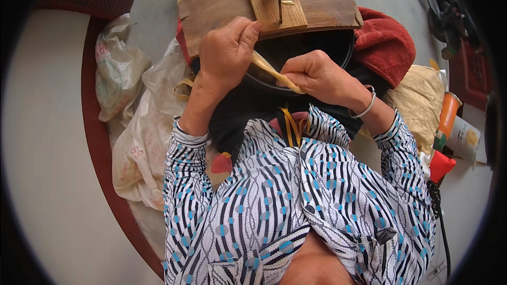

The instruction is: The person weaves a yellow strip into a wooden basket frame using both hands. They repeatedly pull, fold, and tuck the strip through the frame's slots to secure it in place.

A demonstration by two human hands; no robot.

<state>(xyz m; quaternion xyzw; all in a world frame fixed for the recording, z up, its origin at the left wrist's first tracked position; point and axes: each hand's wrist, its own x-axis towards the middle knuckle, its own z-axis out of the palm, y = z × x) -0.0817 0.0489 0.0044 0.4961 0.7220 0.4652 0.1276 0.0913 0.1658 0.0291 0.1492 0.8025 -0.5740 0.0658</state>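
Note:
My left hand (228, 47) is closed in a fist around one end of a pale yellow, twisted strip (270, 68), whose exact kind I cannot make out. My right hand (317, 76) pinches the other end, so the strip slants down to the right between the two hands. Just beyond my fists lies a wooden board (211, 13) across a dark round tub (347, 55). Fixed on the board is a smaller wooden block (264, 8) with a thin upright blade (280, 2). A few pale scraps (287, 2) lie by the blade.
Translucent plastic sacks (142, 148) sit to my left. A red towel (385, 47) drapes at the tub's right. Further right are a beige sack (420, 97), an orange cylindrical container (449, 111) and a white cup (465, 137). Dark metal equipment (443, 16) stands at the far right.

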